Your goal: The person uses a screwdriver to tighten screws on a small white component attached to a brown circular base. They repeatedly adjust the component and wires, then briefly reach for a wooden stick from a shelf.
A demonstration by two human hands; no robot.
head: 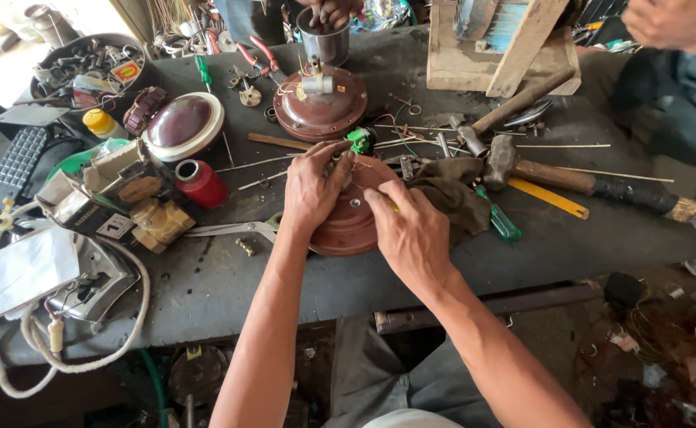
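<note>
Light: soft, even daylight, brightest at the upper left corner.
Shadows: faint and short under the hammer (pixel 570 178) and scissors (pixel 233 230); deep gloom beneath the counter (pixel 205 285).
Glare: pale sheen on the maroon dome cover (pixel 180 123).
Focus: centre sharp.
Edges: wide-angle bending, slight softness.

Across the dark tabletop (pixel 205 293) we see a second maroon dome housing (pixel 321 111) with a shaft rising from its top, and to its left a white-rimmed maroon cover (pixel 183 125). A red thread spool (pixel 201 184) stands near a brass fitting (pixel 160 223). On the right lie two hammers (pixel 570 181) — crossed over thin rods — with a yellow strip (pixel 548 198), a green-handled screwdriver (pixel 498 218) and a dark rag (pixel 451 194) just beside them. A wooden block (pixel 494 51) sits at the far edge.
</note>
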